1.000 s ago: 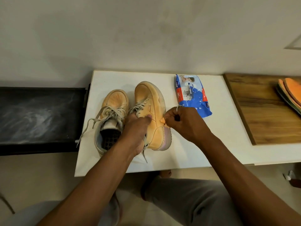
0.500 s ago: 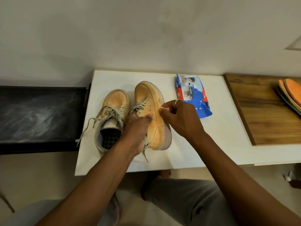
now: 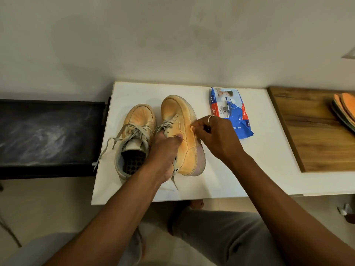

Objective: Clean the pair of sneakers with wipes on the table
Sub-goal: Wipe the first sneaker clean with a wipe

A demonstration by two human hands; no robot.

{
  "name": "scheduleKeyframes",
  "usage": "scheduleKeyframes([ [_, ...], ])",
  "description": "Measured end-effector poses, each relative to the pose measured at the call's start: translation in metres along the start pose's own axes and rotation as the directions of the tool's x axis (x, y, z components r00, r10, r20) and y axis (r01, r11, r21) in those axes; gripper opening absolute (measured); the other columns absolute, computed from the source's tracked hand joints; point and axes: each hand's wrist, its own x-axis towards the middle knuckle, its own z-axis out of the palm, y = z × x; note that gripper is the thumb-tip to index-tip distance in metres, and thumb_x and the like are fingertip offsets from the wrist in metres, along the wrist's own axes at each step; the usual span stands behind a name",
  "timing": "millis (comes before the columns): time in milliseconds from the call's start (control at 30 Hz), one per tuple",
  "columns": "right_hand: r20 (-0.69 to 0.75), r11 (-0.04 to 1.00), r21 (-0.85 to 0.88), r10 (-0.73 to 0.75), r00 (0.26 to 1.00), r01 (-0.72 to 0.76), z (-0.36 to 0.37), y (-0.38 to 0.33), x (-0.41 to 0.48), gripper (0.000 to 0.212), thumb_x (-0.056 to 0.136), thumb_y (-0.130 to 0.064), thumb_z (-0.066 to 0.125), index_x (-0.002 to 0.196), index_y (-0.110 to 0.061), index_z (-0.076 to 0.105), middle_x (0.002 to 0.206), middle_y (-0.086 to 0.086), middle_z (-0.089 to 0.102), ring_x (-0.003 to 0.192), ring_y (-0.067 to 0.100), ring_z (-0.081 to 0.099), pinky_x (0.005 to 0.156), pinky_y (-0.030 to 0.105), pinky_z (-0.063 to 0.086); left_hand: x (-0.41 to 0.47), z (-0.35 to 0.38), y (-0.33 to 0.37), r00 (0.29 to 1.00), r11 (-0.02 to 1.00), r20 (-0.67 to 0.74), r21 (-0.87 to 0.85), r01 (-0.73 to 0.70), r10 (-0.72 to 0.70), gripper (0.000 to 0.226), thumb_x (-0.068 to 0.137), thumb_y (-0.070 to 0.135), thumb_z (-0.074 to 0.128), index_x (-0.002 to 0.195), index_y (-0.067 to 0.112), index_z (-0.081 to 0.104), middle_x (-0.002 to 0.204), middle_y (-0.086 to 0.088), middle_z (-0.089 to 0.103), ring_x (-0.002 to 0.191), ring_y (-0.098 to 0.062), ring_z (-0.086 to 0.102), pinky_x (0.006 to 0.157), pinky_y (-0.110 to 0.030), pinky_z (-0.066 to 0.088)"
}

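Note:
Two tan sneakers stand side by side on the white table [image 3: 240, 169]. My left hand [image 3: 165, 148] grips the right sneaker [image 3: 176, 116] at its opening, thumb on the outer side, and the shoe is tilted onto its inner edge. My right hand [image 3: 215, 135] pinches a small wipe [image 3: 192, 129] against that sneaker's outer side near the sole; most of the wipe is hidden by my fingers. The left sneaker [image 3: 140, 120] sits upright with loose laces, untouched. A blue wipes pack [image 3: 230, 112] lies just behind my right hand.
A wooden board [image 3: 311, 135] lies at the table's right with orange insoles [image 3: 345, 106] stacked on it. A dark bench [image 3: 48, 131] adjoins the table's left edge. My knees and a foot are below the front edge.
My right hand has slid with the wipe along the right sneaker's outer side, from near the heel toward the toe. My left hand keeps its grip.

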Motion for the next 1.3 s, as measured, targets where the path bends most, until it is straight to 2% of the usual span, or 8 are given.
scheduleKeyframes([
  [267,0.242,0.997,-0.07,0.047,0.969,-0.031,-0.02,0.015,-0.013,0.021,0.09,-0.033,0.067,0.105,-0.018,0.072,0.092,-0.01,0.068,0.085,0.009,0.064,0.08,0.021,0.053,-0.001,0.0,0.001,1.0,1.0,-0.009,0.023,0.004,-0.004,0.04,0.098,0.018,0.063,0.137,0.019,0.056,0.129,-0.004,0.063,0.117,-0.03,0.059,0.103,-0.053,0.049],
  [433,0.093,0.994,-0.113,0.02,0.995,-0.01,-0.003,0.013,-0.004,0.029,0.091,-0.038,0.065,0.104,-0.013,0.072,0.095,0.002,0.071,0.085,0.014,0.065,0.084,0.033,0.057,0.001,-0.001,0.001,1.0,0.999,0.002,0.031,-0.009,0.009,0.037,0.098,0.016,0.063,0.135,0.018,0.058,0.125,-0.002,0.065,0.115,-0.027,0.06,0.101,-0.048,0.05],
  [567,0.025,0.998,-0.059,0.018,1.0,-0.016,-0.001,0.003,0.004,0.024,0.093,-0.034,0.064,0.107,-0.015,0.071,0.096,0.0,0.07,0.086,0.012,0.063,0.081,0.026,0.054,0.001,-0.001,0.0,1.0,1.0,0.006,0.029,-0.011,0.01,0.037,0.097,0.015,0.064,0.134,0.019,0.06,0.124,-0.003,0.067,0.113,-0.028,0.062,0.101,-0.051,0.051],
  [767,0.278,0.997,-0.081,0.034,0.96,-0.012,-0.018,0.009,-0.01,0.027,0.09,-0.035,0.067,0.109,-0.017,0.072,0.099,0.0,0.071,0.09,0.013,0.066,0.086,0.034,0.057,-0.001,-0.001,0.0,0.999,0.999,-0.046,0.037,-0.005,0.007,0.041,0.096,0.017,0.065,0.136,0.02,0.056,0.128,-0.004,0.063,0.116,-0.03,0.058,0.102,-0.053,0.049],
  [967,0.08,0.993,-0.054,-0.099,0.992,0.104,-0.006,-0.012,-0.001,0.018,0.095,-0.026,0.063,0.106,-0.015,0.073,0.097,-0.004,0.069,0.082,0.007,0.061,0.072,0.01,0.047,-0.001,0.002,0.001,1.0,0.999,-0.015,0.034,-0.026,0.027,0.034,0.096,0.014,0.064,0.129,0.021,0.063,0.119,-0.002,0.069,0.109,-0.028,0.065,0.098,-0.052,0.053],
  [1067,0.093,0.988,-0.127,-0.074,0.993,0.085,-0.003,-0.02,0.005,0.02,0.096,-0.026,0.061,0.107,-0.012,0.071,0.097,0.003,0.07,0.08,0.011,0.06,0.073,0.019,0.05,-0.001,0.0,-0.001,1.0,1.0,0.008,0.016,-0.024,0.024,0.034,0.095,0.012,0.064,0.128,0.022,0.064,0.116,-0.001,0.071,0.107,-0.027,0.067,0.096,-0.05,0.055],
  [1200,0.323,0.972,-0.212,-0.023,0.946,0.096,-0.016,-0.017,-0.006,0.025,0.093,-0.031,0.065,0.104,-0.009,0.069,0.092,0.007,0.069,0.081,0.018,0.065,0.078,0.035,0.059,-0.002,0.0,0.0,1.0,0.999,-0.017,0.033,-0.023,0.023,0.037,0.097,0.016,0.063,0.133,0.02,0.059,0.121,0.0,0.067,0.108,-0.025,0.063,0.092,-0.043,0.054],
  [1300,0.276,0.97,-0.214,-0.05,0.96,0.112,-0.012,-0.023,-0.008,0.023,0.094,-0.029,0.062,0.102,-0.008,0.069,0.089,0.009,0.068,0.079,0.02,0.065,0.074,0.034,0.057,-0.001,-0.001,0.002,0.999,0.999,-0.017,0.034,-0.029,0.03,0.037,0.096,0.016,0.063,0.133,0.021,0.059,0.122,-0.002,0.068,0.109,-0.026,0.064,0.096,-0.046,0.054],
])
